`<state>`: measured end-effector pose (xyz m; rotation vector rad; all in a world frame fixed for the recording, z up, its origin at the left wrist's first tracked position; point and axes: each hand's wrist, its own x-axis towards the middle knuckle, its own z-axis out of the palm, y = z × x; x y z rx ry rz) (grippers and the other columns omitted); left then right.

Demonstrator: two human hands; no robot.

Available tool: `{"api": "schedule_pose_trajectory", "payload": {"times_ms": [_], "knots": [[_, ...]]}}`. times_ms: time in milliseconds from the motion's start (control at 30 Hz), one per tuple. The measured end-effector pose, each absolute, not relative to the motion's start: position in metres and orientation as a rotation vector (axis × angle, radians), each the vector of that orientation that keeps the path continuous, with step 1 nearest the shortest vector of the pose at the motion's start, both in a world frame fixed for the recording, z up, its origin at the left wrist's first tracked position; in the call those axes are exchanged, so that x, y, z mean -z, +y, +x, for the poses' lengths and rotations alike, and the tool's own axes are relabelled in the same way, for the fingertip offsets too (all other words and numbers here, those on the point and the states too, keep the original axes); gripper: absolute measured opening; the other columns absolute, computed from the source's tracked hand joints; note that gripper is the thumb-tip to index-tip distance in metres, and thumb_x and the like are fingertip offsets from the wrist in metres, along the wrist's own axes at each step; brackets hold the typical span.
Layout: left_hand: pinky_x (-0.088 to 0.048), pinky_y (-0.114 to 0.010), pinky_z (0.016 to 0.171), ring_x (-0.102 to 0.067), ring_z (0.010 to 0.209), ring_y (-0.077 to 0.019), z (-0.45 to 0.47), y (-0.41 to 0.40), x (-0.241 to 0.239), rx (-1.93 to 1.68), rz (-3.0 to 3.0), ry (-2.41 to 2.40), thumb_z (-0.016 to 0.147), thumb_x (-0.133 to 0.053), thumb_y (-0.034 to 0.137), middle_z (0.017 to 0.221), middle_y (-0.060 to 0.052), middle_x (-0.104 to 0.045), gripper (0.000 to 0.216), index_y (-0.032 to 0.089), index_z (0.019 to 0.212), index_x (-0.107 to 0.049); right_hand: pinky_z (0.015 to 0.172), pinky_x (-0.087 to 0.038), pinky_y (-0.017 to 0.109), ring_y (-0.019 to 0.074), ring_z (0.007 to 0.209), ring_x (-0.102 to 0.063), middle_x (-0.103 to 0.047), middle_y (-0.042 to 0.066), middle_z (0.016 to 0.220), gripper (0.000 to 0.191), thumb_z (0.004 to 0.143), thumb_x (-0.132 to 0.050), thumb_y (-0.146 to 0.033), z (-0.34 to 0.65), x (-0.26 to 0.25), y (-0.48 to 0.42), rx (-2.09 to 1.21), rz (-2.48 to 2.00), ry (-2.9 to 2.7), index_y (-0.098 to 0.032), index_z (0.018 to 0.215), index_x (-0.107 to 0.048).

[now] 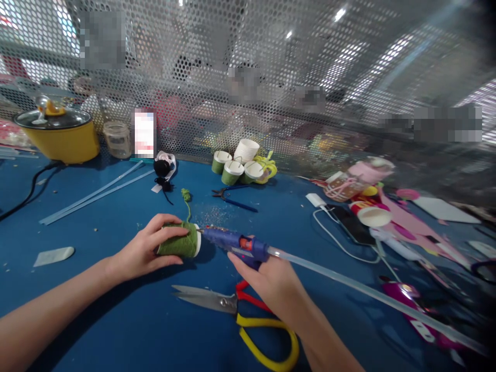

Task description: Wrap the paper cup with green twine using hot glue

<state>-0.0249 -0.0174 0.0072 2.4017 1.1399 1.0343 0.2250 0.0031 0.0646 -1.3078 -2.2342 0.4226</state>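
On the counter [124, 330], scissors [222, 302] lay in front of the cup [181, 247] and, to its right, the glue gun [228, 240]. Behind were pliers [235, 203], then clustered cups [232, 173]; far left, a pot [65, 140].

No lettering or number can be made out. Beyond the left hand [151, 245], the bright screen [144, 133] is blurred into pale blocks, its content unreadable. On the blue glue gun [222, 240] in the right hand [277, 281], a small pale strip on the side is too small to read. Right of the right hand, the yellow marking on the red cup [359, 206] and the pale patches on the magenta tool [406, 297] are likewise illegible.
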Motion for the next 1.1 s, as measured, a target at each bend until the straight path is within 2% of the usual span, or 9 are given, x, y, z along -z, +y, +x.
{"api": "schedule_pose_trajectory", "payload": {"times_ms": [233,467,567,667,833,967,1100], "knots": [[-0.042,-0.042,0.09,-0.041,0.109,-0.025,-0.024,-0.017,-0.008,-1.012,2.512,1.06,0.081,-0.057,0.026,0.117,-0.012,-0.041,0.04,0.022,0.118,-0.042,0.057,-0.049,0.029,0.0223,0.061,-0.064,-0.067,0.005,0.065,0.017,0.071,-0.052,-0.035,0.223,-0.056,0.006,-0.498,-1.475,-2.156,-0.02,0.072,-0.061],[-0.04,-0.043,0.091,-0.039,0.109,-0.0254,-0.023,-0.018,-0.01,-1.002,2.606,1.002,0.082,-0.055,0.025,0.116,-0.013,-0.04,0.037,0.02,0.116,-0.043,0.071,-0.049,0.034,0.0267,0.077,-0.065,-0.069,0.008,0.077,0.019,0.069,-0.055,-0.034,0.219,-0.062,0.006,-0.598,-1.583,-2.138,-0.019,0.078,-0.063],[-0.04,-0.042,0.091,-0.039,0.11,-0.0249,-0.023,-0.018,-0.009,-1.002,2.583,1.022,0.082,-0.056,0.025,0.117,-0.012,-0.04,0.037,0.02,0.116,-0.043,0.06,-0.05,0.03,0.0225,0.063,-0.064,-0.065,0.005,0.062,0.018,0.069,-0.056,-0.035,0.218,-0.065,0.007,-0.768,-1.626,-2.035,-0.018,0.073,-0.062],[-0.041,-0.041,0.091,-0.042,0.108,-0.0238,-0.024,-0.017,-0.008,-1.035,2.485,1.109,0.081,-0.057,0.027,0.117,-0.011,-0.04,0.038,0.021,0.116,-0.043,0.046,-0.046,0.025,0.0148,0.044,-0.055,-0.055,-0.001,0.046,0.02,0.071,-0.055,-0.035,0.221,-0.067,0.01,-1.019,-1.671,-1.894,-0.016,0.072,-0.06],[-0.043,-0.04,0.088,-0.047,0.106,-0.0237,-0.027,-0.014,-0.005,-1.115,2.296,1.239,0.079,-0.058,0.032,0.115,-0.009,-0.043,0.038,0.023,0.114,-0.045,0.048,-0.043,0.023,0.0122,0.05,-0.053,-0.059,0.002,0.056,0.021,0.069,-0.06,-0.035,0.231,-0.063,0.024,-1.053,-1.579,-1.799,-0.013,0.07,-0.059],[-0.042,-0.04,0.09,-0.048,0.105,-0.0234,-0.03,-0.012,-0.005,-1.179,2.204,1.284,0.078,-0.061,0.033,0.114,-0.009,-0.044,0.039,0.024,0.113,-0.046,0.048,-0.043,0.022,0.0125,0.057,-0.057,-0.064,0.006,0.068,0.026,0.074,-0.055,-0.039,0.238,-0.051,0.041,-1.038,-1.555,-1.742,-0.013,0.074,-0.058],[-0.042,-0.041,0.091,-0.048,0.106,-0.0235,-0.03,-0.01,-0.005,-1.224,2.176,1.311,0.077,-0.061,0.033,0.113,-0.008,-0.045,0.039,0.024,0.112,-0.046,0.043,-0.042,0.022,0.0106,0.045,-0.053,-0.058,0.001,0.054,0.026,0.075,-0.053,-0.041,0.241,-0.037,0.056,-1.002,-1.648,-1.729,-0.016,0.069,-0.052]]}}
